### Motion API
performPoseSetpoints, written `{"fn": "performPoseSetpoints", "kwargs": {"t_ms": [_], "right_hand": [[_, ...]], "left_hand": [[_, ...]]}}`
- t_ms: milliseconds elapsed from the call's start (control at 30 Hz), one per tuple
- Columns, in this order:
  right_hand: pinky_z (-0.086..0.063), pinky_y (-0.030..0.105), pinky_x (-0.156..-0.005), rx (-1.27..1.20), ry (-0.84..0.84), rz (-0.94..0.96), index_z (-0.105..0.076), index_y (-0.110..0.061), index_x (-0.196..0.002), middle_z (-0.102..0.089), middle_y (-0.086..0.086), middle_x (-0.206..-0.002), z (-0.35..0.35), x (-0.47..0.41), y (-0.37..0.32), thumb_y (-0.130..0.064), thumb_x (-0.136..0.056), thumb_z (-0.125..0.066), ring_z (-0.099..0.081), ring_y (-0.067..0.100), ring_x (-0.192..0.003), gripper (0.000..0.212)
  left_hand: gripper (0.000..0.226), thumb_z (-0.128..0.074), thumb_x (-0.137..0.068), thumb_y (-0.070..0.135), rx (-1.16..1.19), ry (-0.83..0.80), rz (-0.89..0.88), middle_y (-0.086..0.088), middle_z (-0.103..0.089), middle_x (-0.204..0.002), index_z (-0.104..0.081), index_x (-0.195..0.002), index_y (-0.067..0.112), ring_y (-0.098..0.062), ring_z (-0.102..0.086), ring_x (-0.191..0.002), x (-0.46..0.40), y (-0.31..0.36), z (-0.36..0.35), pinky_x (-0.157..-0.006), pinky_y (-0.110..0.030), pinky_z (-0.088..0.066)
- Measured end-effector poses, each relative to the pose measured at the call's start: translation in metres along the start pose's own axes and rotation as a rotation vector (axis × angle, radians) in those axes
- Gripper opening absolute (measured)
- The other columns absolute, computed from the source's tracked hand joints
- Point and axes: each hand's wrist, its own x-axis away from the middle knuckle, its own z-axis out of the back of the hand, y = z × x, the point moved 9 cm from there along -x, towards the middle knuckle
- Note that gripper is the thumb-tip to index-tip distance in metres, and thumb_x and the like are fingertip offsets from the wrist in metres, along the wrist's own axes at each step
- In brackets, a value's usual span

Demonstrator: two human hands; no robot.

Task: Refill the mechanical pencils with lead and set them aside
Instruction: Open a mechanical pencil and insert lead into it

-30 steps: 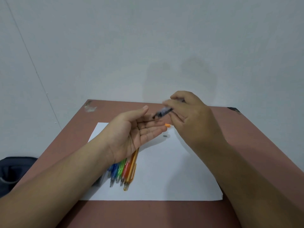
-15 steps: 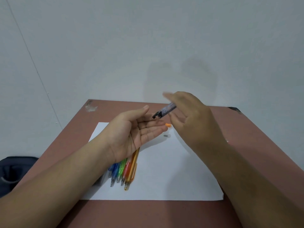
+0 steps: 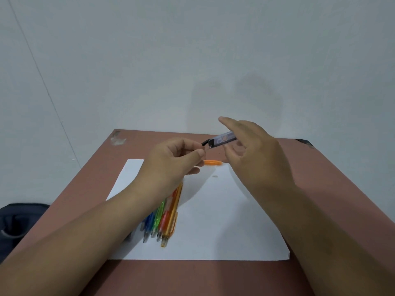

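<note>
My right hand (image 3: 254, 154) holds a clear lead case (image 3: 222, 140) with a black open cap, tilted with its mouth toward the left. My left hand (image 3: 171, 165) has its thumb and fingers pinched together right at the case's mouth; any lead between them is too thin to see. Several coloured mechanical pencils (image 3: 163, 218) (blue, green, red, orange) lie bundled on the white paper (image 3: 224, 231), partly under my left forearm. An orange pencil piece (image 3: 212, 162) and a tiny white bit (image 3: 215, 176) lie on the paper below my hands.
The paper lies on a reddish-brown table (image 3: 192, 278) against a white wall. A dark bag (image 3: 19, 221) sits on the floor at the left. A torn patch (image 3: 117, 139) marks the table's far left corner.
My left hand turned from an open, palm-up pose to a pinch at the lead case's mouth. My right hand lifted the case slightly and its index finger straightened.
</note>
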Motion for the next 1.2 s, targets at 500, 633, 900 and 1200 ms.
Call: {"fn": "performPoseSetpoints", "kwargs": {"t_ms": [500,633,900,1200], "right_hand": [[-0.055,0.035,-0.081,0.083,-0.072,-0.109,-0.062,-0.040,-0.134,-0.068,-0.008,-0.112,-0.007,0.002,0.007,-0.022,-0.088,-0.066,-0.063,0.015,-0.091,0.050],[-0.055,0.036,-0.076,0.097,-0.176,-0.201,-0.068,-0.043,-0.119,-0.069,-0.008,-0.098,-0.012,0.003,0.017,-0.021,-0.085,-0.058,-0.063,0.018,-0.092,0.042],[-0.057,0.043,-0.066,0.096,-0.224,-0.295,-0.069,-0.022,-0.100,-0.067,0.000,-0.076,-0.013,0.007,0.027,-0.026,-0.088,-0.057,-0.064,0.025,-0.074,0.018],[-0.056,0.033,-0.075,-0.101,-0.247,-0.369,-0.075,-0.033,-0.100,-0.070,-0.013,-0.089,-0.015,0.009,0.022,-0.033,-0.089,-0.070,-0.063,0.008,-0.080,0.012]], "left_hand": [[0.008,-0.070,-0.091,0.027,-0.215,0.140,-0.089,0.009,-0.075,-0.077,-0.075,-0.085,0.028,-0.007,-0.071,-0.076,0.000,0.011,0.013,-0.081,-0.031,-0.060],[0.008,-0.068,-0.093,0.029,-0.258,0.188,-0.098,0.011,-0.074,-0.078,-0.073,-0.087,0.029,-0.001,-0.069,-0.075,-0.001,0.013,0.022,-0.072,-0.018,-0.054],[0.011,-0.061,-0.097,0.029,-0.261,0.281,-0.116,0.006,-0.073,-0.083,-0.068,-0.090,0.025,-0.008,-0.070,-0.081,-0.006,0.014,0.041,-0.078,-0.028,-0.059],[0.013,-0.058,-0.099,0.027,-0.249,0.353,-0.095,0.007,-0.072,-0.084,-0.065,-0.089,0.024,-0.002,-0.069,-0.076,-0.011,0.011,0.054,-0.056,-0.010,-0.050]]}}
